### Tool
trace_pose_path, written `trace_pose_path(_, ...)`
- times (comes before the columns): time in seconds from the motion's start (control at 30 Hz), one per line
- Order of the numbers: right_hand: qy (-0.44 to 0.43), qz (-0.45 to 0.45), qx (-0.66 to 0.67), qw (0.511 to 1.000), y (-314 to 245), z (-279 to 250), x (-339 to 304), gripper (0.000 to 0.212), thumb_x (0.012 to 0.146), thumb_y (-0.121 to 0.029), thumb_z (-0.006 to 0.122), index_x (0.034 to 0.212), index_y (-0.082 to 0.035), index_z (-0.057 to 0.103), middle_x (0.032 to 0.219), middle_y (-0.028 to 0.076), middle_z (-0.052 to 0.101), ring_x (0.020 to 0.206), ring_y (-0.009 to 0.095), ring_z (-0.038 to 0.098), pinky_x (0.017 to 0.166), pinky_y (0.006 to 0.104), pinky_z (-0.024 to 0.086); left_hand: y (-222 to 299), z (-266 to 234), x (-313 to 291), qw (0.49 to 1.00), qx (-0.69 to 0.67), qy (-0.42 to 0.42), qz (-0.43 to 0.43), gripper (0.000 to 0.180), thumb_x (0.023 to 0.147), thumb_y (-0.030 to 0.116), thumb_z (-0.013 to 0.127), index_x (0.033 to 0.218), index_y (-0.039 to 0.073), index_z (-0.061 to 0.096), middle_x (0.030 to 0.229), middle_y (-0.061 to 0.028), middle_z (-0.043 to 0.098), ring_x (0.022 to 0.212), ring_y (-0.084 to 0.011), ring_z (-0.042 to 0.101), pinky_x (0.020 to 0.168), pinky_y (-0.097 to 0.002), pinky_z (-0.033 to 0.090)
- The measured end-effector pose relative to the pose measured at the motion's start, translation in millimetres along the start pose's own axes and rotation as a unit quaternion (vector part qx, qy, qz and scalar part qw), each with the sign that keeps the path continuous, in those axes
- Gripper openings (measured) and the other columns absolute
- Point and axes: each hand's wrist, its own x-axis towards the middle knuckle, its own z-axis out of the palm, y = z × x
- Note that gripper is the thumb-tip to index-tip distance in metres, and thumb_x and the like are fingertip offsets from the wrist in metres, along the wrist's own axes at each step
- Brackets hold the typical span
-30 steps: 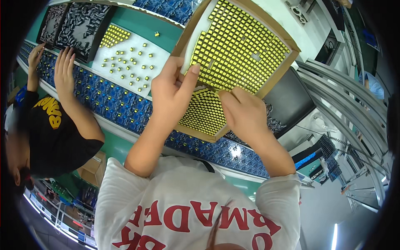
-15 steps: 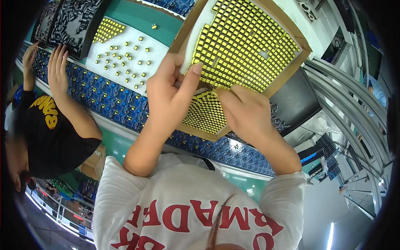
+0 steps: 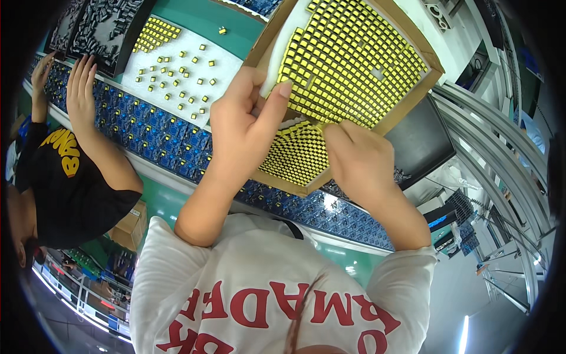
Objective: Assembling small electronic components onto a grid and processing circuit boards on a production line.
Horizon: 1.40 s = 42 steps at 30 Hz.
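My left hand (image 3: 244, 127) grips the cardboard tray (image 3: 413, 44) of yellow parts by its near edge; my right hand (image 3: 356, 162) pinches among them. The tray hangs over the green table (image 3: 206, 20), above blue circuit boards (image 3: 153, 141). A co-worker's hand (image 3: 79, 88) rests on them.

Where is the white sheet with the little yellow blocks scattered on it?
In the head view, the white sheet lies upper left, left of the cardboard tray and the left hand, just above the row of blue boards.
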Motion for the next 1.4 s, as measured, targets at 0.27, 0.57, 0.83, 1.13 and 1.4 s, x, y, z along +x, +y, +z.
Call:
trace_pose_path(0.27,-0.012,0.013,-0.008,1.000,2.8,-2.6,1.7,0.009,0.078,-0.005,0.063,0.081,-0.009,0.055,0.067,0.006,0.050,0.061,0.027,0.057,0.053,0.0385,0.045,2.9,4.1,-0.1,0.999,-0.043,0.016,0.000,0.019,0.090,0.014,0.066,0.090,-0.003,0.057,0.057,0.0017,0.051,0.052,-0.0001,0.036,0.044,-0.0201,0.028)
trace_pose_path(0.57,-0.005,0.015,-0.005,1.000,2.8,2.2,4.2,0.010,0.080,-0.006,0.062,0.080,-0.009,0.053,0.068,0.007,0.051,0.062,0.028,0.057,0.053,0.0392,0.044,2.0,1.9,-0.7,1.000,-0.008,-0.001,0.003,0.019,0.090,0.015,0.067,0.088,-0.002,0.058,0.055,0.0021,0.051,0.050,-0.0002,0.036,0.043,-0.0207,0.027)
trace_pose_path(0.83,-0.023,0.035,-0.030,0.999,5.1,-8.3,-5.7,0.010,0.082,-0.007,0.061,0.080,-0.008,0.052,0.068,0.008,0.052,0.063,0.029,0.058,0.054,0.0404,0.045,3.6,0.5,0.5,1.000,0.000,0.006,-0.001,0.021,0.090,0.018,0.067,0.087,-0.001,0.059,0.054,0.0014,0.051,0.049,-0.0008,0.037,0.043,-0.0210,0.028)
trace_pose_path(1.13,-0.037,0.036,-0.039,0.998,8.9,-6.0,-5.7,0.009,0.084,-0.009,0.059,0.080,-0.009,0.051,0.070,0.008,0.053,0.065,0.030,0.058,0.055,0.0417,0.045,1.1,1.2,2.4,1.000,0.002,0.011,0.007,0.021,0.089,0.018,0.067,0.087,-0.001,0.059,0.053,0.0021,0.049,0.049,-0.0011,0.037,0.043,-0.0213,0.028)
trace_pose_path(1.4,-0.059,0.035,-0.031,0.997,10.4,-0.5,-2.8,0.007,0.084,-0.009,0.058,0.082,-0.009,0.051,0.070,0.008,0.053,0.067,0.031,0.058,0.056,0.0427,0.045,1.0,3.3,3.6,1.000,-0.006,0.013,0.001,0.021,0.090,0.018,0.067,0.086,-0.001,0.060,0.052,0.0028,0.048,0.048,-0.0008,0.037,0.043,-0.0215,0.027)
